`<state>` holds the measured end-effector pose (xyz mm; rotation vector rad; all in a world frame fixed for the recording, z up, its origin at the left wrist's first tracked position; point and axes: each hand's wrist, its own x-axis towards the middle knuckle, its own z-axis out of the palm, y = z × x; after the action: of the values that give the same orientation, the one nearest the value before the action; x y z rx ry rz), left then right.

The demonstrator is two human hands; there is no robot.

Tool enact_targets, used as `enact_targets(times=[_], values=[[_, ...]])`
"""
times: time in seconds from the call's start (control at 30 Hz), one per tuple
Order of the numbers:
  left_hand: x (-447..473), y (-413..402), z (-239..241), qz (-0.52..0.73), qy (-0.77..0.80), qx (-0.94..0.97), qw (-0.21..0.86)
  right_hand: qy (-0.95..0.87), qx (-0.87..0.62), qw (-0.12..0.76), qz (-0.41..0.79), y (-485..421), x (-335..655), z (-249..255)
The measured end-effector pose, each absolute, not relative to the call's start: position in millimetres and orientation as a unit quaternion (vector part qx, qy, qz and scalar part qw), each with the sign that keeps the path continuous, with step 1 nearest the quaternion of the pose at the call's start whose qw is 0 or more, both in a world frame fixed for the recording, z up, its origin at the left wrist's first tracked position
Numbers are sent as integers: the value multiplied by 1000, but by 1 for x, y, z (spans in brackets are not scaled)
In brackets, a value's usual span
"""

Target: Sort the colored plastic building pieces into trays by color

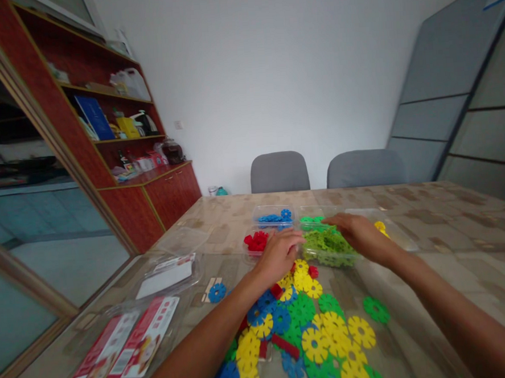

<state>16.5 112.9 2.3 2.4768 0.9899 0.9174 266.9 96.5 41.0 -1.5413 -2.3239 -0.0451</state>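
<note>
My left hand (278,252) rests palm down at the near edge of a clear tray of red snowflake pieces (256,242), its fingers curled toward the tray of light green pieces (328,248). My right hand (358,232) lies over the far side of that green tray, fingers bent down onto the pieces; what they pinch is hidden. Behind these stand a tray of blue pieces (273,216) and a tray of bright green pieces (312,219). A loose pile of yellow, green, blue and red snowflake discs (312,333) is spread on the table below my wrists.
A tray with yellow pieces (381,227) sits right of my right hand. Clear lids (182,239) and printed packaging cards (133,339) lie at the left. A lone blue disc (217,292) and green disc (376,309) lie apart. Two grey chairs (279,171) stand behind the table; a red cabinet (150,195) at left.
</note>
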Motion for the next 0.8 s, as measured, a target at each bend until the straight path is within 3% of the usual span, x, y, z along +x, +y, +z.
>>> enact_targets(times=[0.37, 0.8], values=[[11, 113, 16, 329, 352, 861, 162, -795, -592, 127, -26, 71, 282, 19], [17, 105, 9, 282, 330, 886, 164, -775, -621, 96, -64, 113, 282, 23]])
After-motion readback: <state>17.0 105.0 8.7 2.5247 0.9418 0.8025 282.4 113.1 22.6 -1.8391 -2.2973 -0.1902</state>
